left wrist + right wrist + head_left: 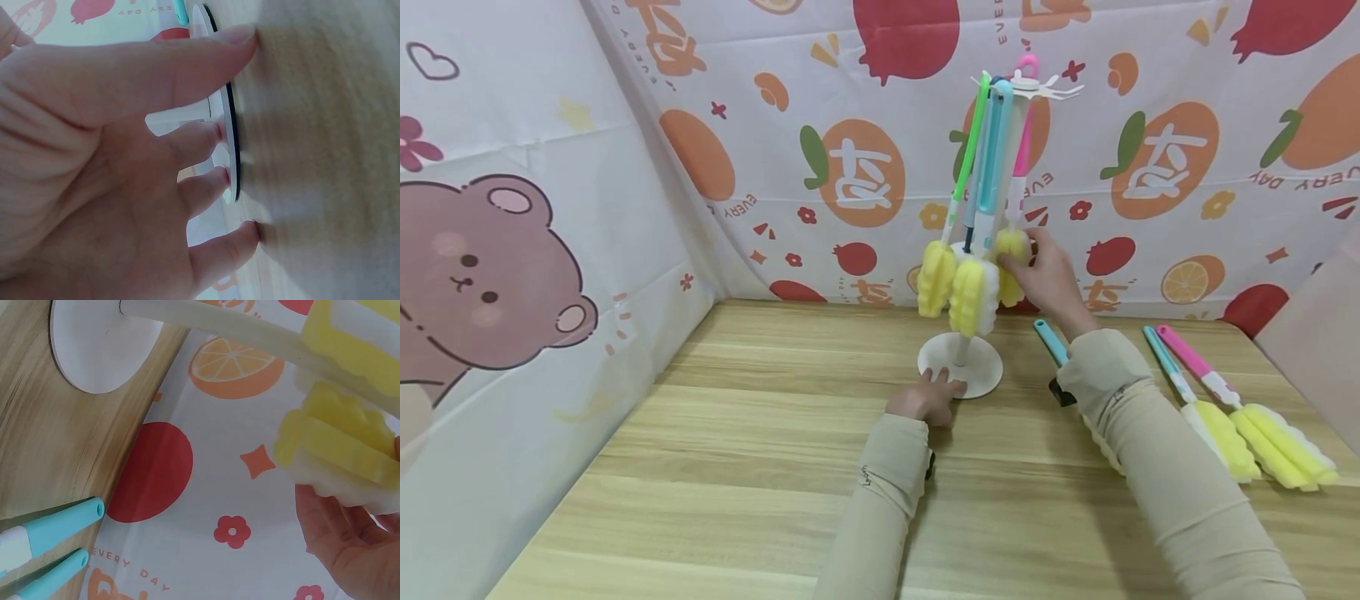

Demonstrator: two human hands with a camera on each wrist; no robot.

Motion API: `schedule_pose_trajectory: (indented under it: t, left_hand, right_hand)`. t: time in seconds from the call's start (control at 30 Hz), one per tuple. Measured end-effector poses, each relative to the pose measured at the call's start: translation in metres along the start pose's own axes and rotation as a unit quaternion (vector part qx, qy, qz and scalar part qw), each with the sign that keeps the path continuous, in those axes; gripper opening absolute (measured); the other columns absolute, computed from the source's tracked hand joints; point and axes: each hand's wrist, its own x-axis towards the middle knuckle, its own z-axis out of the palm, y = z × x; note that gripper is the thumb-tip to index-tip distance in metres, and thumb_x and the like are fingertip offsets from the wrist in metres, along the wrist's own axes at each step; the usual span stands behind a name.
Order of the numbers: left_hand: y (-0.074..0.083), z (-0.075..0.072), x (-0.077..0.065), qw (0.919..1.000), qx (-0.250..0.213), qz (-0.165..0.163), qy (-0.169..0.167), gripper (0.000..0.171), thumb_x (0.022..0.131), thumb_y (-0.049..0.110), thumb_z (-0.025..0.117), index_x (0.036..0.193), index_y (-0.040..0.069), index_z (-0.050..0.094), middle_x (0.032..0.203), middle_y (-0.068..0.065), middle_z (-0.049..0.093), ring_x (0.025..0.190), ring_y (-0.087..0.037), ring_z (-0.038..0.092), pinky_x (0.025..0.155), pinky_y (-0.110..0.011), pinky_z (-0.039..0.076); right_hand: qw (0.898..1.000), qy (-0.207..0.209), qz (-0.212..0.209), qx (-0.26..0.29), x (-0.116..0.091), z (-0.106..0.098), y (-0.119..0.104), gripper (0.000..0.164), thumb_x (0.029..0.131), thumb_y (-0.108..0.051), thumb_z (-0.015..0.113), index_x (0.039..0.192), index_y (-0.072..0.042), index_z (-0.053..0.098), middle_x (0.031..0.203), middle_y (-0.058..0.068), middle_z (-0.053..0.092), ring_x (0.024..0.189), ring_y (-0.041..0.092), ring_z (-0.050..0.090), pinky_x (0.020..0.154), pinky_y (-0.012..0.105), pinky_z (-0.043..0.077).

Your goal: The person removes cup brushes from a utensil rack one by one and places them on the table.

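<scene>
My right hand [1047,273] grips the yellow-and-white sponge head of a pink-handled bottle brush [337,447] at the right side of a white rack. Its pink loop is up at the rack's hooks [1047,87]. My left hand [925,403] rests at the rack's round white base [987,362]. In the left wrist view two fingertips [214,181] press on the base while the thumb lies across its edge. A green-handled brush [972,142] and a blue-handled brush [995,150] hang on the rack's left and front, sponges down. A dark-stemmed one is partly hidden behind them.
Right of the rack, a blue-handled brush [1051,340] lies on the wooden table [760,467], partly under my right forearm. Farther right lie another blue-handled brush [1167,362] and a pink-handled one [1195,358]. A fruit-print cloth [730,242] hangs behind the table.
</scene>
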Motion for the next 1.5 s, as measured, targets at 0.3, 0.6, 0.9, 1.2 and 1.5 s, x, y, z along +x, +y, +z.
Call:
schedule_pose_trajectory:
  t: [0.3, 0.6, 0.9, 1.2, 1.5]
  left_hand:
    - [0.000, 0.000, 0.002, 1.0000, -0.006, -0.005, -0.004, 0.071, 0.079, 0.005, 0.058, 0.139, 0.031, 0.032, 0.151, 0.000, 0.007, 0.133, -0.021, -0.002, 0.094, -0.052, 0.034]
    - [-0.001, 0.000, 0.003, 1.0000, -0.003, -0.006, -0.002, 0.071, 0.079, 0.006, 0.058, 0.139, 0.031, 0.031, 0.151, 0.000, 0.007, 0.133, -0.021, -0.001, 0.093, -0.051, 0.035]
    - [0.000, -0.001, 0.004, 1.0000, -0.004, -0.005, -0.004, 0.070, 0.079, 0.007, 0.058, 0.139, 0.031, 0.032, 0.151, 0.001, 0.007, 0.133, -0.021, -0.001, 0.092, -0.050, 0.036]
    - [0.000, -0.001, 0.003, 1.0000, -0.005, -0.007, -0.004, 0.070, 0.079, 0.006, 0.057, 0.139, 0.031, 0.031, 0.151, 0.001, 0.006, 0.133, -0.021, -0.001, 0.092, -0.051, 0.035]
    - [0.000, -0.001, 0.003, 1.0000, 0.000, -0.004, -0.005, 0.070, 0.079, 0.007, 0.056, 0.139, 0.032, 0.031, 0.151, 0.001, 0.007, 0.133, -0.020, -0.001, 0.092, -0.050, 0.035]
  right_hand:
    - [1.000, 0.006, -0.002, -0.012, 0.001, -0.003, 0.004, 0.050, 0.088, -0.031, 0.057, 0.127, -0.006, 0.037, 0.118, 0.016, 0.049, 0.096, 0.028, 0.049, 0.083, 0.045, 0.048]
    - [1.000, -0.001, 0.026, -0.015, 0.000, -0.010, 0.008, 0.053, 0.087, -0.030, 0.059, 0.129, -0.006, 0.037, 0.123, 0.016, 0.046, 0.098, 0.029, 0.047, 0.085, 0.046, 0.046]
    - [0.999, 0.001, 0.023, -0.027, -0.001, -0.013, 0.016, 0.051, 0.087, -0.030, 0.058, 0.127, -0.004, 0.039, 0.122, 0.017, 0.047, 0.098, 0.030, 0.049, 0.082, 0.048, 0.048]
    - [0.998, 0.010, 0.026, -0.052, -0.006, -0.019, 0.017, 0.051, 0.086, -0.031, 0.059, 0.124, -0.002, 0.042, 0.115, 0.018, 0.051, 0.093, 0.030, 0.052, 0.076, 0.047, 0.050]
    - [0.997, 0.004, 0.044, -0.057, -0.009, -0.023, 0.022, 0.053, 0.086, -0.034, 0.059, 0.124, -0.001, 0.041, 0.113, 0.020, 0.052, 0.091, 0.032, 0.053, 0.075, 0.049, 0.050]
